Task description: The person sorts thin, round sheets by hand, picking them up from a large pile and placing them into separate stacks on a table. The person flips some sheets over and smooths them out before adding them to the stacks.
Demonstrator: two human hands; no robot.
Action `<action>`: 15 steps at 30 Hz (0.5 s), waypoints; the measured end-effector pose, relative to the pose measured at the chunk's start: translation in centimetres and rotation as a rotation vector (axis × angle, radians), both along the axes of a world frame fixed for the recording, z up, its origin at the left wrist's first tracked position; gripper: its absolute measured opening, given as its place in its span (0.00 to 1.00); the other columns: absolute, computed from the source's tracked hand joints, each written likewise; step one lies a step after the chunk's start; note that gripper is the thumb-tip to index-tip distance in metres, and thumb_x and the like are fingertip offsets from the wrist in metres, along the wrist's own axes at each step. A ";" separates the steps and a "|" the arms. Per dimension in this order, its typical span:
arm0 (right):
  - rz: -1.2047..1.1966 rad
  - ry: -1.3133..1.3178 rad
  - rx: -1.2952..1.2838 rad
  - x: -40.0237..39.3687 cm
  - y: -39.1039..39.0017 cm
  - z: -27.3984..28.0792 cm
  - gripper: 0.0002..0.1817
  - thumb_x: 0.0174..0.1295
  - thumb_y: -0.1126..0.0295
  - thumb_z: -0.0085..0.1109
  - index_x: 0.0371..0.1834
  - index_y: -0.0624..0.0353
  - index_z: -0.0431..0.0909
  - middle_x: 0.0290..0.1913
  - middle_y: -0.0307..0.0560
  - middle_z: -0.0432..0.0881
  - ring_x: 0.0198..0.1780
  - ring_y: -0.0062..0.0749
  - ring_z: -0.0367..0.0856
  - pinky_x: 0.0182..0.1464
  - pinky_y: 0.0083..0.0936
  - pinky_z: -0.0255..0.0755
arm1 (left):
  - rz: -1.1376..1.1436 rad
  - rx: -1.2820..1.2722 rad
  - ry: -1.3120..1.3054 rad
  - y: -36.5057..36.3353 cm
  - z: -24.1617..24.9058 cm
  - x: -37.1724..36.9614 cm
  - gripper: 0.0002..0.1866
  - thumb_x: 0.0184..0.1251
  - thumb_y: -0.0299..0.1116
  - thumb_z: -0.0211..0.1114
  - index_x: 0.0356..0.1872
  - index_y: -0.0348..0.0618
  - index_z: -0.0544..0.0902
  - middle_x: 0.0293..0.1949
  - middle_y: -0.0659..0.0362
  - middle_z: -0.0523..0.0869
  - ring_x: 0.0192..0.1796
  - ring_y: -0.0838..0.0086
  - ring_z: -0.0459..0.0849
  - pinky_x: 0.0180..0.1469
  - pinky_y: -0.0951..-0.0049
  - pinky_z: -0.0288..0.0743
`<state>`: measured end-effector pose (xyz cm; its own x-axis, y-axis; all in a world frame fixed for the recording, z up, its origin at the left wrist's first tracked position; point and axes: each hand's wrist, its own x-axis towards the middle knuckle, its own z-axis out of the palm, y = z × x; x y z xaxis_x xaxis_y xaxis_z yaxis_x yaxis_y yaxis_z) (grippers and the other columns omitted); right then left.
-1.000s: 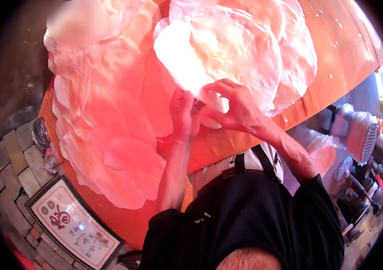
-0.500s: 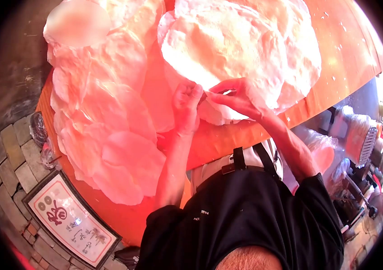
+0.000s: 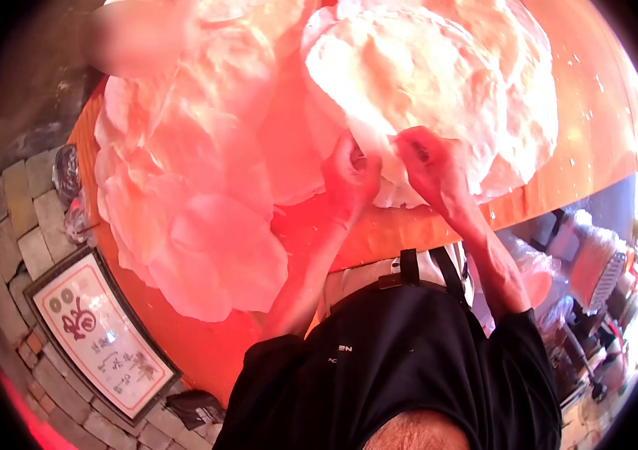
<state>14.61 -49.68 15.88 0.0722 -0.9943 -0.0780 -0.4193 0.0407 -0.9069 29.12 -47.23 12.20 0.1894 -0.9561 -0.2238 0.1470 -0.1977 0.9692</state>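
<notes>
A pile of thin, pale round sheets [image 3: 424, 82], like spring roll wrappers, lies on the orange table in front of me. At its near edge my left hand [image 3: 352, 176] is closed, thumb against curled fingers, on the rim of a thin sheet. A little to the right, my right hand [image 3: 437, 169] is closed on the same rim, its fingertips partly hidden. Part of the sheet is stretched between the two hands. To the left, a second spread of overlapping wrappers [image 3: 191, 202] reaches down to the table's edge.
The orange table [image 3: 581, 127] curves round to the right, with small white crumbs on it. A framed sign [image 3: 101, 337] stands on the brick floor at lower left, near a black bag [image 3: 195, 409]. Plastic-wrapped goods [image 3: 596, 262] crowd the lower right.
My hands, close together before, are now apart, with the sheet's rim between them. My right hand's fingers have curled in. The view has shifted slightly.
</notes>
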 end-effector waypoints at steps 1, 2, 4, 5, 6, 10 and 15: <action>0.000 0.004 -0.032 0.1 0.0 0.2 0.04 0.61 0.74 0.63 0.36 0.61 0.84 0.24 0.57 0.83 0.26 0.44 0.86 0.29 0.30 0.76 | -0.020 0.000 -0.107 0.0 -0.4 0.2 0.04 0.65 0.21 0.63 0.39 0.36 0.77 0.34 0.64 0.81 0.37 0.84 0.78 0.38 0.81 0.74; 0.036 0.045 -0.099 0.3 0.2 0.3 0.03 0.62 0.74 0.62 0.36 0.61 0.83 0.25 0.57 0.83 0.25 0.43 0.86 0.29 0.30 0.76 | -0.043 0.007 -0.212 0.3 -1.1 0.4 0.04 0.66 0.20 0.62 0.40 0.36 0.78 0.33 0.64 0.81 0.36 0.84 0.79 0.37 0.81 0.74; 0.100 0.130 -0.242 0.5 0.2 0.5 0.03 0.63 0.74 0.61 0.36 0.61 0.83 0.25 0.56 0.84 0.25 0.43 0.85 0.29 0.29 0.76 | -0.030 0.063 -0.119 0.4 -1.4 0.8 0.05 0.65 0.20 0.61 0.40 0.36 0.78 0.32 0.64 0.82 0.34 0.83 0.79 0.35 0.81 0.73; 0.052 0.178 -0.217 -0.4 -0.3 0.4 0.04 0.64 0.74 0.61 0.38 0.61 0.83 0.25 0.53 0.83 0.25 0.38 0.83 0.30 0.28 0.75 | 0.006 0.112 0.078 0.6 -1.4 1.1 0.05 0.65 0.20 0.61 0.40 0.36 0.79 0.32 0.64 0.82 0.33 0.83 0.79 0.34 0.80 0.73; 0.003 0.225 -0.190 -2.1 -1.3 0.1 0.04 0.64 0.74 0.62 0.39 0.61 0.83 0.24 0.50 0.83 0.24 0.32 0.82 0.31 0.26 0.75 | 0.043 0.160 0.274 0.8 -1.3 1.5 0.05 0.65 0.20 0.61 0.40 0.36 0.79 0.31 0.64 0.82 0.31 0.82 0.79 0.33 0.80 0.73; -0.225 0.053 -0.104 -11.3 -6.2 3.4 0.08 0.72 0.69 0.59 0.46 0.61 0.84 0.34 0.32 0.82 0.37 0.13 0.76 0.40 0.17 0.73 | 0.110 0.189 0.391 3.0 -3.4 4.3 0.07 0.62 0.18 0.62 0.40 0.38 0.80 0.31 0.63 0.83 0.29 0.80 0.79 0.31 0.78 0.73; -0.360 0.620 -0.266 -21.6 -12.6 9.4 0.14 0.73 0.63 0.57 0.54 0.59 0.84 0.34 0.35 0.83 0.33 0.16 0.75 0.36 0.17 0.70 | 0.167 0.296 0.150 4.7 -5.7 6.2 0.09 0.58 0.16 0.63 0.39 0.39 0.80 0.32 0.62 0.82 0.30 0.79 0.80 0.31 0.78 0.73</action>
<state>-7.00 -62.30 25.27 -0.2388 -0.9393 0.2464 -0.8571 0.0846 -0.5081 35.33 -42.51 6.52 0.2817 -0.8043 -0.5232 0.3369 -0.4277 0.8388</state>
